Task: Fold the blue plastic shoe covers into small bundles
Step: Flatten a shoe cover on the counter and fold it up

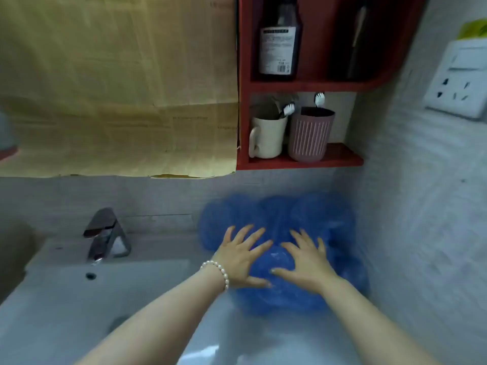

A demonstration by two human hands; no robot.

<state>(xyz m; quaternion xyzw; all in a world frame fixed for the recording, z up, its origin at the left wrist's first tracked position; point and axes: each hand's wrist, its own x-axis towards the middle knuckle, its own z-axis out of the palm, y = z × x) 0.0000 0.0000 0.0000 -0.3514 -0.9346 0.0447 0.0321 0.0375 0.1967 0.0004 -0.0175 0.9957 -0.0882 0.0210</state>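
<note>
Both hands, left hand (241, 256) and right hand (307, 262), press flat on shoe covers (279, 219).

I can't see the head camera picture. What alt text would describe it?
Two bare hands, the left hand wearing a pearl bracelet and the right hand, press flat with fingers spread on a pile of blue plastic shoe covers beside a white sink. Above, a red shelf holds two cups with toothbrushes and a dark bottle.

Grey tiled wall (421, 206), red shelf (305, 162), seemingly white sink (66, 299)
</note>
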